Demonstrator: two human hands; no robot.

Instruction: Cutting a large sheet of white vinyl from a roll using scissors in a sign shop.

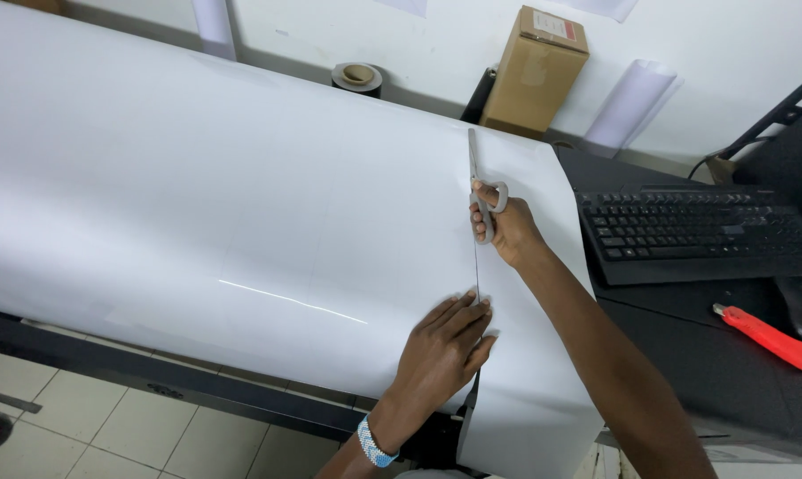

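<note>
White sheet (241,204) — scissors (477,182) in right hand (507,229), seemingly cutting — left hand (443,348) flat.

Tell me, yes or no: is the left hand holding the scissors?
No: the right hand holds the scissors, while the left hand lies flat on the white sheet.

A white wall (348,35) stood behind the work surface. The floor (108,426) was laid with pale square tiles. A dark desk (702,364) occupied the right side, carrying a black keyboard (693,232). A brown cardboard box (534,71) leaned against the wall. Lighting was even and diffuse.
</note>
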